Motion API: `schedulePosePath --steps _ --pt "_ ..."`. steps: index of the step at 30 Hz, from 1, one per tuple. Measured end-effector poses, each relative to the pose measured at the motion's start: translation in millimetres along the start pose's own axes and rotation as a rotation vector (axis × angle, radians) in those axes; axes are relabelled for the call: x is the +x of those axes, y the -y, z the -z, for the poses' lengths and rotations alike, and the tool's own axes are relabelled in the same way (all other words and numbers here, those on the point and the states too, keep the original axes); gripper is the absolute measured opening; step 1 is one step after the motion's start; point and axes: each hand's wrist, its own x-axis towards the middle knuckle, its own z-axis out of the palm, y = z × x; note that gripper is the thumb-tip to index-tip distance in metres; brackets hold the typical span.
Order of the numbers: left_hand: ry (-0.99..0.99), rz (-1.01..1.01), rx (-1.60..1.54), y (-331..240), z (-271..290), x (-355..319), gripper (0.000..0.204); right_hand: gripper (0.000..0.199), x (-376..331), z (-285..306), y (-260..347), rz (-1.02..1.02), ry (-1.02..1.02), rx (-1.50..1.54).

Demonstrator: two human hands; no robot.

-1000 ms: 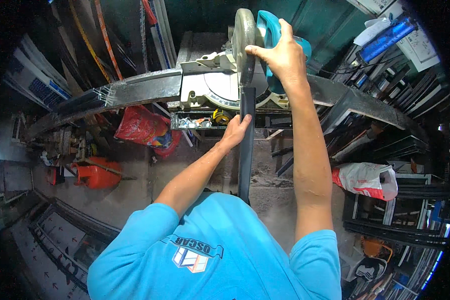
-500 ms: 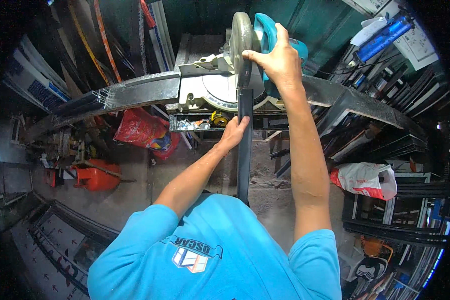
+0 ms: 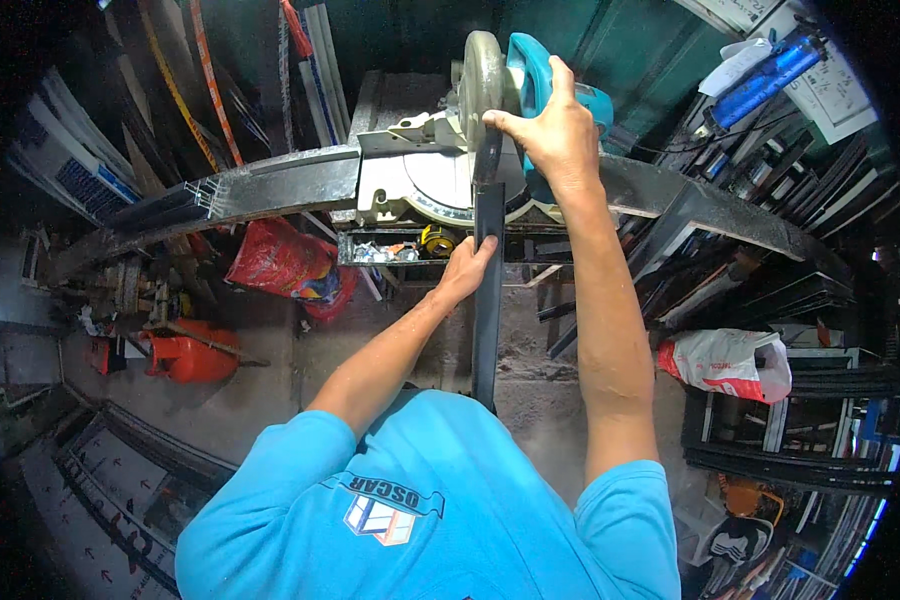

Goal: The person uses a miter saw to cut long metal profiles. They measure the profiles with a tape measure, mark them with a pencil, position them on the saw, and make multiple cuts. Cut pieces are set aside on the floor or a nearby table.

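Steadying the black bar [image 3: 488, 310] seems the step in hand; a firm hold is called for next. The bar is gripped by the left hand [image 3: 465, 270], thumb on top, its far end set at the saw [image 3: 482, 85]. Beyond, the teal handle [image 3: 532, 60] is covered by the right hand [image 3: 560, 140]; whether its fingers are closed cannot be told.
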Motion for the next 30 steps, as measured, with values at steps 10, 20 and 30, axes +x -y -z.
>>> schedulePosePath --steps 10,20,30 --pt "0.013 0.032 -0.034 -5 0 -1 0.052 0.112 -5 2 3 -0.026 0.010 0.018" --pt "0.001 0.007 -0.018 -12 -1 -5 0.052 0.113 -9 -1 -1 -0.037 0.000 0.023" --pt "0.002 -0.010 -0.004 3 -1 2 0.059 0.112 -12 -3 0 -0.013 -0.012 0.023"
